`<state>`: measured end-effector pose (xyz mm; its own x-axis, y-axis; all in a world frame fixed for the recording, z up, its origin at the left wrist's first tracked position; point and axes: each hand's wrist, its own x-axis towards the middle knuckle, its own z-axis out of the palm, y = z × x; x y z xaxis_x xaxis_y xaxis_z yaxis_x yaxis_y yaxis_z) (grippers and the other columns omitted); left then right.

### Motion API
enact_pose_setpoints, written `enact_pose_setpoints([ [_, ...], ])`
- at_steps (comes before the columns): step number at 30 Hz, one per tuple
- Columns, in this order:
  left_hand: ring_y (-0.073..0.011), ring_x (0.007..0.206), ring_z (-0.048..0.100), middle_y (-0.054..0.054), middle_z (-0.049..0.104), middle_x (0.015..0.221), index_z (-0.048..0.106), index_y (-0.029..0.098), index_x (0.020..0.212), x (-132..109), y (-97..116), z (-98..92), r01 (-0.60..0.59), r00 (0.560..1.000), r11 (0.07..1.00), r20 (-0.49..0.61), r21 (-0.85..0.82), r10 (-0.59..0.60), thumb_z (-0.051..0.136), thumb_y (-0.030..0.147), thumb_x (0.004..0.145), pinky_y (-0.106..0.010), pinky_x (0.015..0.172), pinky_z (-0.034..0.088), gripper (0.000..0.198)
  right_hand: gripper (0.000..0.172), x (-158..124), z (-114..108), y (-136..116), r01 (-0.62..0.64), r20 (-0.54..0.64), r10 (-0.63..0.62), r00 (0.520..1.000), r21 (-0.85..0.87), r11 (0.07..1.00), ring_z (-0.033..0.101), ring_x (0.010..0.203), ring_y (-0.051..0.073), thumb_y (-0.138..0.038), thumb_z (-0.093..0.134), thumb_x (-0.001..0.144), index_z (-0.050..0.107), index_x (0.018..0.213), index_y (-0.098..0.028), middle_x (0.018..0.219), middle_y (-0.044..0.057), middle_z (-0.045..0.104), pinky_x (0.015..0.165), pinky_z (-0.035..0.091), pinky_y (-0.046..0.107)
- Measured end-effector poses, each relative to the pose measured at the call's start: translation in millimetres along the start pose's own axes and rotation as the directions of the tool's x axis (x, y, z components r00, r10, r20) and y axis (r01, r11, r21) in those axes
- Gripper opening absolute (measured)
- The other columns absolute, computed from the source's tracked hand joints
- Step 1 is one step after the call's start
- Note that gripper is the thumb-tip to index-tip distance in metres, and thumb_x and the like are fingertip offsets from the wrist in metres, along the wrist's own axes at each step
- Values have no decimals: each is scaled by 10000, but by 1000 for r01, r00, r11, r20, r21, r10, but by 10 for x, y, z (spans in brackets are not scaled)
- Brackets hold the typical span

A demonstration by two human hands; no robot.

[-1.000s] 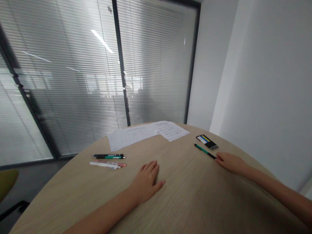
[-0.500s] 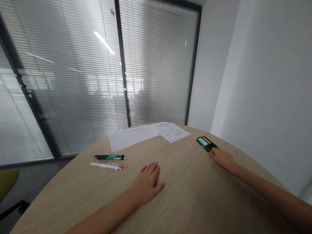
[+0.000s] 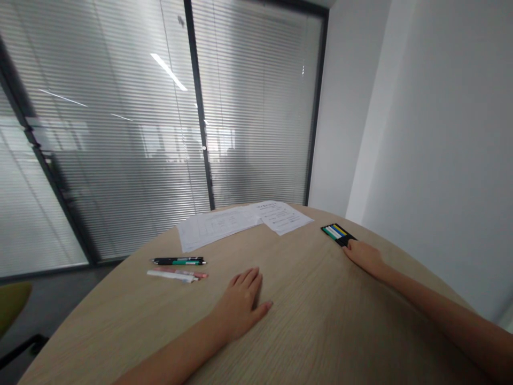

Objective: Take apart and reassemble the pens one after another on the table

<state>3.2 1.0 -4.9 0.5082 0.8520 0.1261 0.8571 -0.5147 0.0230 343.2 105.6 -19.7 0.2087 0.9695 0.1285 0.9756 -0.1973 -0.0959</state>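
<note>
My left hand [image 3: 240, 305] lies flat and open on the round wooden table [image 3: 312, 321], fingers stretched out, holding nothing. My right hand [image 3: 363, 255] reaches to the far right of the table, fingers drawn together at the near ends of a row of coloured pens [image 3: 335, 232]. Its fingertips pinch the green pen [image 3: 331, 233], which lies on the left side of that row, beside white, blue and yellow ones. The pens' near tips are hidden under my fingers.
Left of my left hand lie a black-and-green pen [image 3: 178, 261], a pink pen [image 3: 188, 273] and a white pen [image 3: 166, 275]. Printed paper sheets [image 3: 240, 220] sit at the far edge. A glass wall with blinds stands behind; an olive chair [image 3: 12, 302] is at lower left.
My right hand has slid the green pen away from me and to the left, from lying alone on the table into the row of coloured pens. My left hand has stayed put.
</note>
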Motion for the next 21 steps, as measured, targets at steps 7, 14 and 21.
enact_pose_setpoints([
  [7,-244,1188,295,-156,332,1302,373,63,1217,2,14,-25,8,1000,1000,15,-2,-8,327,471,784,-385,976,231,597,285,38,16,-7,-6,7,6,1000,7,1000,583,807,269,-312,350,791,565,848,-133,874,137,618,606,429,335],
  [14,-240,1193,285,-154,326,1306,355,59,1229,25,17,-23,15,1000,1000,20,0,-15,335,454,783,-384,979,228,597,281,74,34,30,5,24,-5,1000,20,1000,585,803,267,-312,354,787,574,820,-139,866,130,619,601,430,333],
  [21,-242,1190,290,-157,322,1307,353,58,1230,4,9,-12,5,1000,1000,13,-5,-5,339,451,782,-392,977,231,596,303,68,27,57,40,23,-41,999,31,999,584,795,253,-359,354,789,573,788,-149,848,118,620,585,416,315],
])
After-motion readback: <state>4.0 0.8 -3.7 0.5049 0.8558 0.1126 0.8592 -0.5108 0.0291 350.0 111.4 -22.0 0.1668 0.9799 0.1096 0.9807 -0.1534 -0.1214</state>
